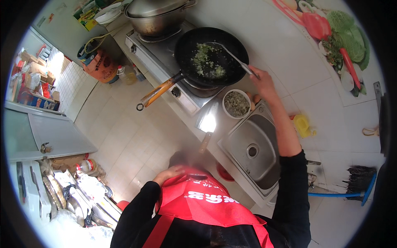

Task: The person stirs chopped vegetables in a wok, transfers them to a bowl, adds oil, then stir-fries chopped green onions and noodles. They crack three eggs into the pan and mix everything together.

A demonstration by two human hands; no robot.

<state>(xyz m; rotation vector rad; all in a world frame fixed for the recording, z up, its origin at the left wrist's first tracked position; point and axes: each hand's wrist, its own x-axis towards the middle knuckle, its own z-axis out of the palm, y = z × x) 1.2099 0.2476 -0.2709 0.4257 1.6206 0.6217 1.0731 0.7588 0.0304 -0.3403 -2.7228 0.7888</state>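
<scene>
My right hand (262, 83) grips the handle of a metal cooking utensil (237, 59), whose far end rests in a black wok (231, 38). Chopped green pieces (204, 59) lie on the wok's bottom. The wok stands on a gas stove (158, 54), its wooden handle (161, 90) pointing toward the floor side. Against the red apron (198, 198) at my waist lies my left hand (172, 173); its fingers are partly hidden, and no object shows in it. A white bowl (237, 104) of chopped greenish food stands beside the wok, near a cleaver (207, 124).
A lidded steel pot (155, 18) sits on the other burner. Eggs (256, 98) lie by the bowl, next to a steel sink (237, 145). The cleaver's wooden handle juts over the counter edge. An orange gas cylinder (100, 66) and oil bottle (126, 75) stand on the floor.
</scene>
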